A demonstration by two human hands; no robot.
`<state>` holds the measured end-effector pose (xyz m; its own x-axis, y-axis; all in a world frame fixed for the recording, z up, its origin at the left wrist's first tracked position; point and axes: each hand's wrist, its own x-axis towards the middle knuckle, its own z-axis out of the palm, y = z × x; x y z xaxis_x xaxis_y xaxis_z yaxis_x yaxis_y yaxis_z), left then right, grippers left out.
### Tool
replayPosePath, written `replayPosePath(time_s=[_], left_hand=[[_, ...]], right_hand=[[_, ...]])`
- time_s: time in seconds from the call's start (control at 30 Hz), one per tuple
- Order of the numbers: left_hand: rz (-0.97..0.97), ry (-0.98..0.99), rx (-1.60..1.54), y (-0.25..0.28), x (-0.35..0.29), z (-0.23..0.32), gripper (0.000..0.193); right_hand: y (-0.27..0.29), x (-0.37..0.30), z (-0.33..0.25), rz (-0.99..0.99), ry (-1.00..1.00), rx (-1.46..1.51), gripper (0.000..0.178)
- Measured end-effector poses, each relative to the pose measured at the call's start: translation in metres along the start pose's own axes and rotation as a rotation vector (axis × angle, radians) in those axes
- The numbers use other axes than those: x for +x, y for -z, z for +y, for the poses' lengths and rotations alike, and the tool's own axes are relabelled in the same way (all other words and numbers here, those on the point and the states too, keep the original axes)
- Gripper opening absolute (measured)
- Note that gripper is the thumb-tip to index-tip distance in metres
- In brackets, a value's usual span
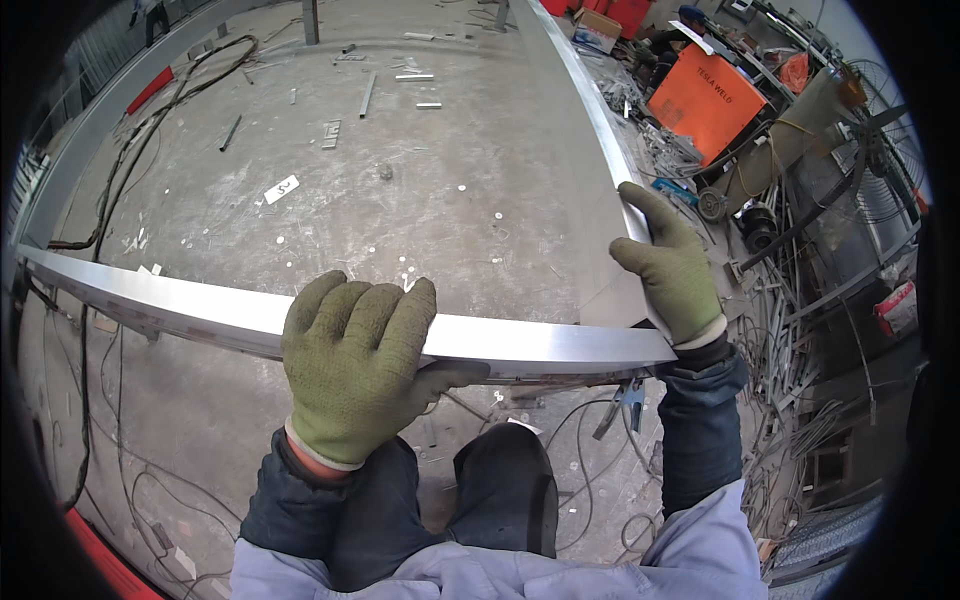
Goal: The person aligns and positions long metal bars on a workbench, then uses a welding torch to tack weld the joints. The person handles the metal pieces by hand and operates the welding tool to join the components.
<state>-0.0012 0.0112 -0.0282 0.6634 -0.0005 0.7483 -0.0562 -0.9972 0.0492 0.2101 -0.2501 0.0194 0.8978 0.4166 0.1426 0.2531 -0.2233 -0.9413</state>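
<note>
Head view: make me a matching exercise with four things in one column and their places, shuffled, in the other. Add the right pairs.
Things
1. Left hand
2. Right hand
3. Blue clamp
4. Orange panel

Places
A. At the upper right of the picture, beyond the right-hand bar
B. Just below the right end of the near metal bar in the picture
C. Laid over the near metal bar
D. On the right-hand bar, by the corner

Pairs: 1-C, 2-D, 3-B, 4-A
</note>
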Motion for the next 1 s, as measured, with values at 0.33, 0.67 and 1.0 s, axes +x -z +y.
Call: replayPosePath(time_s=[0.33,0.67,1.0], left_hand=[[0.022,0.028,0.002,0.009,-0.01,-0.03,0.094],[-0.024,-0.003,0.065,0.016,-0.017,-0.046,0.091],[-0.023,0.0,0.089,0.016,-0.015,-0.046,0.089]], right_hand=[[-0.028,0.011,-0.008,0.039,0.03,-0.051,0.068],[-0.036,0.017,0.004,0.021,0.063,-0.254,0.062],[-0.038,0.014,0.004,0.014,0.127,-0.316,0.063]])
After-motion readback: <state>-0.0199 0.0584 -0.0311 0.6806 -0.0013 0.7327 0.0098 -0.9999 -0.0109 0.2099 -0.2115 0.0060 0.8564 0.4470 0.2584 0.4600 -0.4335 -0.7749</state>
